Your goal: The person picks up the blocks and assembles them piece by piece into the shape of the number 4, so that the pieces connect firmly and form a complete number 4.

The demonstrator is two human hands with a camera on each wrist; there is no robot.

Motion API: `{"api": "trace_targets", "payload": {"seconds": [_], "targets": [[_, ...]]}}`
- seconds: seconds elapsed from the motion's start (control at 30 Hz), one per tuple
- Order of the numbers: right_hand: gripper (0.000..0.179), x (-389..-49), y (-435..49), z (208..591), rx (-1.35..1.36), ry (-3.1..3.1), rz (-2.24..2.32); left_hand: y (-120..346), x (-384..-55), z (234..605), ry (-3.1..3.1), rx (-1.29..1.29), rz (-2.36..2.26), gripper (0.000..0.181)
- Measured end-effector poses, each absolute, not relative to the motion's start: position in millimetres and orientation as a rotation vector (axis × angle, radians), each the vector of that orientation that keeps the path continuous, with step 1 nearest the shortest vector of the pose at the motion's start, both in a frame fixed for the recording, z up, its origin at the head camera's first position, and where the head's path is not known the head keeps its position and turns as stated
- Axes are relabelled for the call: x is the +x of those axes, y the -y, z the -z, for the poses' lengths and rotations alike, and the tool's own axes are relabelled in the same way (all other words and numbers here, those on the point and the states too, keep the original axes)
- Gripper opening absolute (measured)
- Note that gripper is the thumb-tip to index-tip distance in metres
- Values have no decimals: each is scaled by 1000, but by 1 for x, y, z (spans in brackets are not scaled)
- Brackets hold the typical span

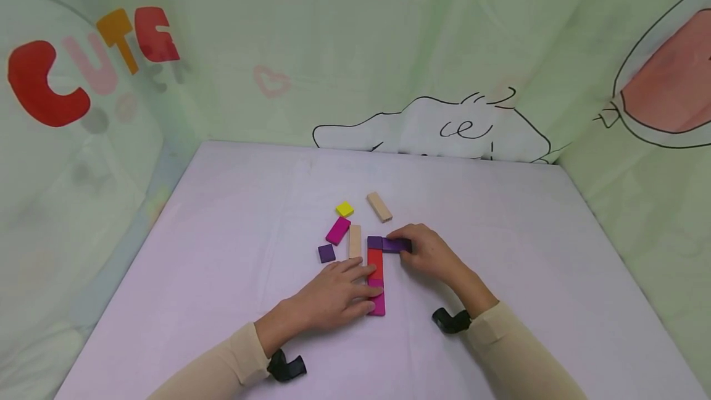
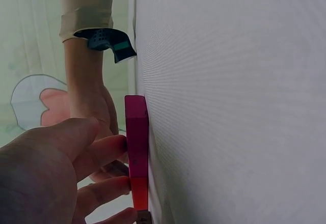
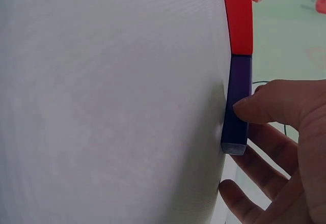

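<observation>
A straight column of wooden blocks lies on the table: a small purple block point(image 1: 374, 242) at the far end, a red block point(image 1: 375, 256), then a magenta block point(image 1: 379, 308) at the near end. My left hand point(image 1: 335, 294) lies beside the column, its extended fingertips resting on the red and magenta blocks. With thumb and fingers, my right hand point(image 1: 432, 256) pinches a longer purple block point(image 1: 395, 245). That block lies crosswise, its left end right at the small purple block, forming a corner. In the right wrist view my thumb presses its side.
Loose blocks lie beyond and left of the column: a plain wood block point(image 1: 355, 241) near my left fingertips, a purple cube point(image 1: 326, 254), a magenta block point(image 1: 337, 231), a yellow block point(image 1: 344, 209) and another plain block point(image 1: 380, 207). A pale cloth covers the table point(image 1: 250, 215).
</observation>
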State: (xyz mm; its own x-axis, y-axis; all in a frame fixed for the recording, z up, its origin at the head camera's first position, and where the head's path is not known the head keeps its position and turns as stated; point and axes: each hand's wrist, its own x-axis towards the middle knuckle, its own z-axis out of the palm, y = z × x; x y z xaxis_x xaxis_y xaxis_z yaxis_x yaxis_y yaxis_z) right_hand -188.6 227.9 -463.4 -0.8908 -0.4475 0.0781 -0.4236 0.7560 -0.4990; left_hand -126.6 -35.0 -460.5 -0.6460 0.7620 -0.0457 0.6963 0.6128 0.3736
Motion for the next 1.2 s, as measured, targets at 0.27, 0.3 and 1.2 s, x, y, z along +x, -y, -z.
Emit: {"api": "trace_targets", "payload": {"seconds": [0.27, 0.3, 1.2], "targets": [[36, -189, -228, 463, -758, -2906, 759, 35, -127, 461, -2636, 1206, -478, 40], [35, -189, -228, 463, -763, -2906, 753, 35, -127, 461, -2636, 1209, -477, 40], [33, -204, -226, 456, -647, -2913, 776, 35, -128, 462, -2643, 1222, -464, 39]]}}
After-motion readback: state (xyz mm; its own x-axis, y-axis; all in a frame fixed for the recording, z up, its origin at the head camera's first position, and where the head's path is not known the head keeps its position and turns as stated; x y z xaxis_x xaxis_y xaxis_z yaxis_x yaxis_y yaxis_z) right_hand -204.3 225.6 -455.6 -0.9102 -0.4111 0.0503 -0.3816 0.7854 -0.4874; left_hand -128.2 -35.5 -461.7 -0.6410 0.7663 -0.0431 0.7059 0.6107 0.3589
